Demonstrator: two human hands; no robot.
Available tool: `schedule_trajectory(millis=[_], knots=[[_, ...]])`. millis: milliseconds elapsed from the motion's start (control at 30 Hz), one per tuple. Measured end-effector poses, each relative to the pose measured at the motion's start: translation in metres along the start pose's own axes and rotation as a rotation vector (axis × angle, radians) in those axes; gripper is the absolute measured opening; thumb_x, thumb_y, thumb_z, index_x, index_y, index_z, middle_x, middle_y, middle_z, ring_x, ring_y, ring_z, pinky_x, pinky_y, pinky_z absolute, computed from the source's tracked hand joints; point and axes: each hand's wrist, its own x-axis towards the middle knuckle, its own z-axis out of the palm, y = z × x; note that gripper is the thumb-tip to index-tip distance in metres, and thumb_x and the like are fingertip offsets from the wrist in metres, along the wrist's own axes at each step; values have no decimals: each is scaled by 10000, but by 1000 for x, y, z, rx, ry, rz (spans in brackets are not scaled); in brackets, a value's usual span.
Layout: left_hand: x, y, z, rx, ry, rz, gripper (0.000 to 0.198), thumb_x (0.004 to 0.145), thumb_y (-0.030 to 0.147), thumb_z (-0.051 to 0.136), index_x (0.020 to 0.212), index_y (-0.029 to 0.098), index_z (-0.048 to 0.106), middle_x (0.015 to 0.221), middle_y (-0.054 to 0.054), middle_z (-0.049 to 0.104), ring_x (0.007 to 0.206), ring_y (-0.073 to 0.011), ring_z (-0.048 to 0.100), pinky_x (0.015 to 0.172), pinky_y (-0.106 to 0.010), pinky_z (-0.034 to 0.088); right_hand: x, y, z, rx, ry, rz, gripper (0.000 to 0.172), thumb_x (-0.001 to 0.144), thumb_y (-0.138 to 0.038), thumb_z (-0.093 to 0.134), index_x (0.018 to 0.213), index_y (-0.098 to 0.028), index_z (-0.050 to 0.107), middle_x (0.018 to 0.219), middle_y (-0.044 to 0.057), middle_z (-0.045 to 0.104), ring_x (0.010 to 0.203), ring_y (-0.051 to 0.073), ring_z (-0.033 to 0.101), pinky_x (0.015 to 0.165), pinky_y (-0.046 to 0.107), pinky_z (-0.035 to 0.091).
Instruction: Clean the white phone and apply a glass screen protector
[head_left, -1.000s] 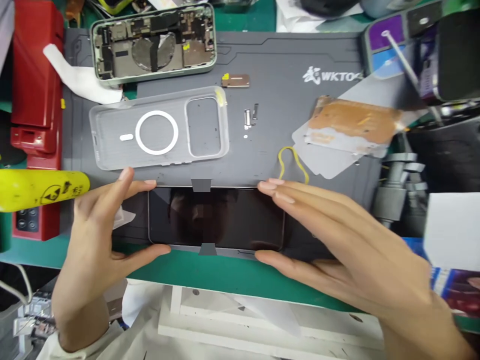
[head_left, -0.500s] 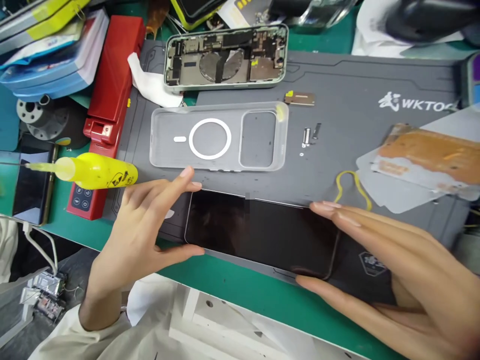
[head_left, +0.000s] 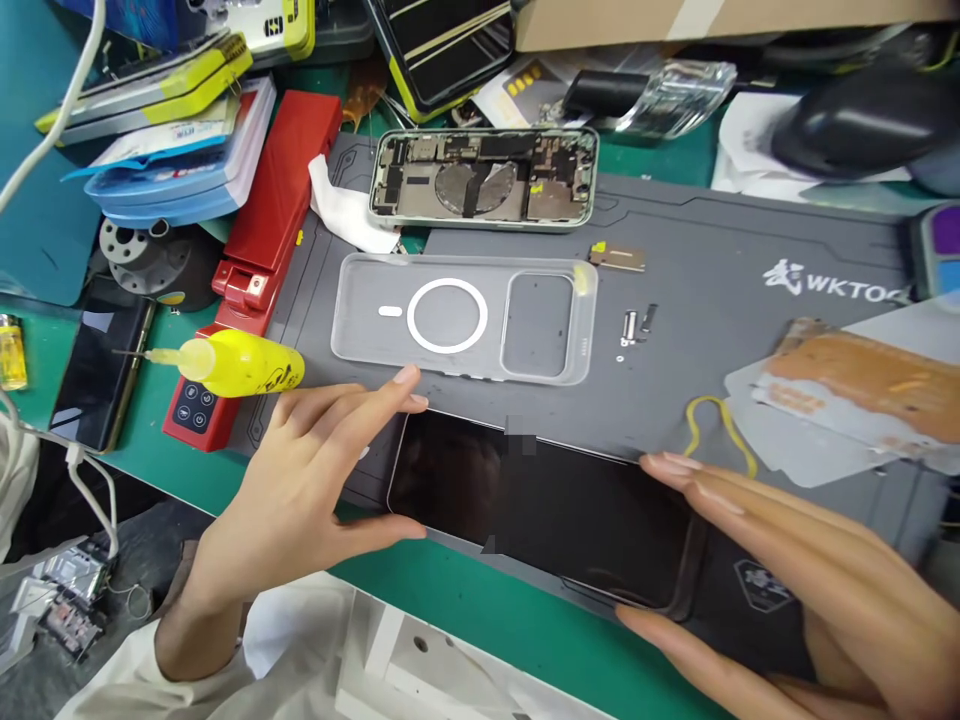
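A smartphone (head_left: 585, 520) lies face up with its dark screen showing, near the front edge of the grey work mat. My left hand (head_left: 300, 480) spans the phone's left end, thumb at the near edge and fingertips at the far edge. At the other end, my right hand (head_left: 810, 570) grips the phone the same way, between thumb and fingertips. Just beyond the phone lies a frosted clear phone case (head_left: 375, 340) with a white ring. Behind the case sits an opened phone body (head_left: 412, 195) with its inner parts exposed.
To the left are a yellow bottle with a needle tip (head_left: 255, 362), a red device (head_left: 281, 190) and another phone (head_left: 101, 365). Small metal parts (head_left: 630, 326) lie on the mat (head_left: 697, 240). A yellow band (head_left: 694, 425) and an orange-brown sheet (head_left: 870, 385) are at right.
The camera view has tilted up, so everything sits lower and slightly further right in the picture. Both hands keep their places on the phone.
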Motion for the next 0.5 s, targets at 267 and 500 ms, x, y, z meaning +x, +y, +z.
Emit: schedule_trajectory(millis=[267,500], knots=[[-1,1,0,8,-1,3,1081,977,478,849,1782,289,153,1539,-28,694,1416,-260,552,1224,-362,311,2,-2,-1,9,-14,-15,870,936,-114,850,1719,-236,491,1618,65,588,1448,271,630,1315,321,437],[0,1,0,18,-3,5,1070,980,467,847,1779,308,154,1525,-37,707,1399,-282,582,1207,-386,328,1,-1,-1,-13,8,23,870,919,-172,871,1705,-284,517,1565,74,633,1361,332,691,1221,406,549]])
